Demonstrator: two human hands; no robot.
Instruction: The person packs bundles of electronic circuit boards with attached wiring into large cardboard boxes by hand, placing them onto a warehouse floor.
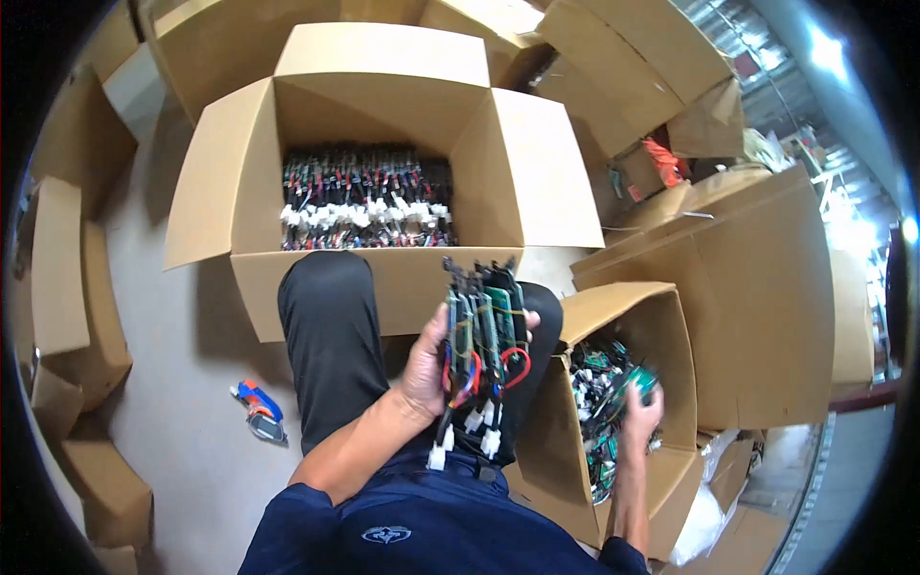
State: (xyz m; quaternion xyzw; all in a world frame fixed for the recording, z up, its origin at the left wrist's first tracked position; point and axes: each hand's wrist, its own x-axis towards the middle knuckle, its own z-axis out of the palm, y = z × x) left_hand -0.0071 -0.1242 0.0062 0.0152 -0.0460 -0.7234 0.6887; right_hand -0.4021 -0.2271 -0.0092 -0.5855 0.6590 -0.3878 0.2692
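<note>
My left hand (pixel 426 369) is closed round a stack of circuit boards (pixel 486 321) with cables, held upright above my lap. Red and black wires and white connectors hang from the stack's lower end. Over the smaller box (pixel 678 331) at my right, my right hand (pixel 644 407) grips a green circuit board (pixel 640 379), slightly blurred. Loose boards and cables (pixel 602 460) lie jumbled in that box beneath it. In front of my knees, a large open carton (pixel 374 273) holds tight rows of similar wired boards (pixel 359 182), their white connectors lined up.
On the floor to my left lies a blue and orange hand tool (pixel 261 412). Several cardboard boxes (pixel 67 268) line the left side. More cartons (pixel 632 77) stand behind and at the right, with a large cardboard panel (pixel 757 307) beside the smaller box. White plastic wrapping (pixel 704 522) lies at lower right.
</note>
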